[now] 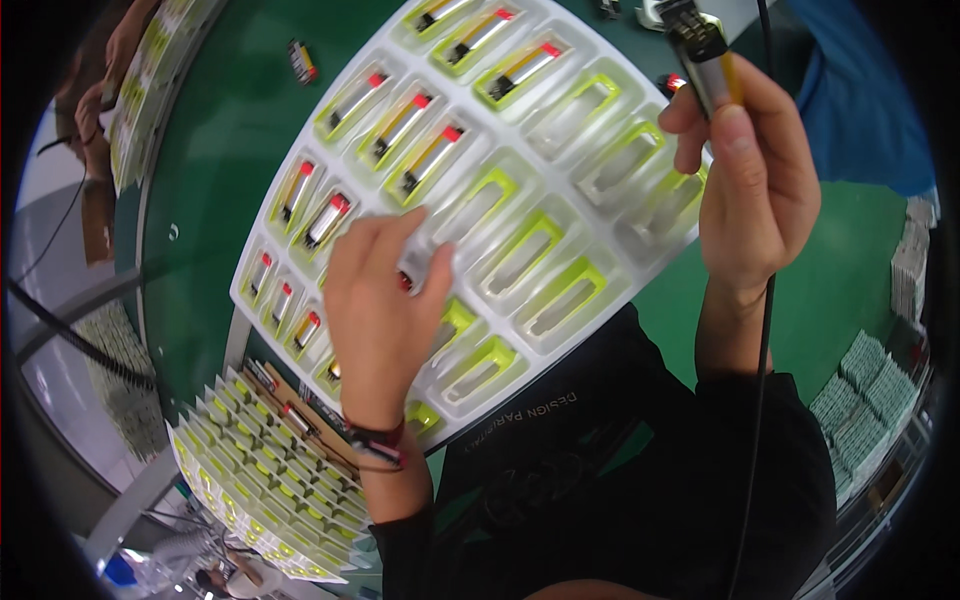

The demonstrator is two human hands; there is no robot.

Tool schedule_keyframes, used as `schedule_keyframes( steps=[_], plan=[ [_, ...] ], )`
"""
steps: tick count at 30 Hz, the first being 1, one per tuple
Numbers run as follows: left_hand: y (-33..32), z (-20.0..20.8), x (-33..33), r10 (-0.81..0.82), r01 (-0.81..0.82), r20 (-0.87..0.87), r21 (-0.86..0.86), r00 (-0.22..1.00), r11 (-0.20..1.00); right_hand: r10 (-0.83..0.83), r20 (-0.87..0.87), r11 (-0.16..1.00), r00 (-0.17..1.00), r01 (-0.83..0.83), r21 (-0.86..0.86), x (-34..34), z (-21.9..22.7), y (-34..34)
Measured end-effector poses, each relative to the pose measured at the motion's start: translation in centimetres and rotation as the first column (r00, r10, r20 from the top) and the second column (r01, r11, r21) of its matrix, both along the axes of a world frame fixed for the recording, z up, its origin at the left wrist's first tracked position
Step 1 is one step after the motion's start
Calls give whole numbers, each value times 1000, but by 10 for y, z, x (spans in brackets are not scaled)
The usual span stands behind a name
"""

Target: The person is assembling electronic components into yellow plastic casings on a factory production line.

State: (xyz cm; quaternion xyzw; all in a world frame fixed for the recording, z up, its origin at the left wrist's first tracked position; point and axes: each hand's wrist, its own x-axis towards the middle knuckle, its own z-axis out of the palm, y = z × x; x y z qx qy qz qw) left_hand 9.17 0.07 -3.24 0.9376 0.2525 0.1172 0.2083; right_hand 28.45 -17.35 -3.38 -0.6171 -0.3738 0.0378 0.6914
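1. The fingers (400,240) of the left hand (385,310) are curling down onto the white moulded tray (600,80), pinching a small cell with a red end (405,282) that is lying in a pocket near the tray's middle; most of that cell is hidden under the hand.
2. The right hand (755,190) is rising above the tray's right edge, its fingers (735,140) clenching around a slim silver cell with a dark connector end (700,55), which is standing roughly upright and well clear of the tray.
3. The tray is lying tilted across the green tabletop (230,130), its pockets lined with bright green inserts (560,290).
4. Cells with red ends (430,150) are filling the pockets along the tray's upper and left rows, while the pockets on the right and lower side are showing only their green inserts.
5. A loose cell (302,60) is lying on the tabletop beyond the tray's upper left corner.
6. A stack of similar trays (270,480) is sitting just beside the lower left of the tray, under the left wrist, which is wearing a dark band (375,440).
7. A thin black cable (765,330) is hanging down past the right forearm.
8. Another person's hand (95,110) is working at a further tray at the far left.
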Motion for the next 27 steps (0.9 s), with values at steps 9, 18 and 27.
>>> schedule_keyframes(
  steps=[9, 18, 27],
  plan=[
    [-1, 2, 0, -117, 114, 28, 102, 993, 988, 319, 301, 916, 898, -211, -341, -51, 15, 51],
    [-16, 47, -42, 220, 8, 237, -697, 946, 717, 284, 306, 947, 909, -216, -238, -78, 23, 78],
    [4, 34, -82, 59, 122, 459, -356, 887, 926, 353, -420, 867, 836, -461, -190, -115, 25, 110]
  ],
)
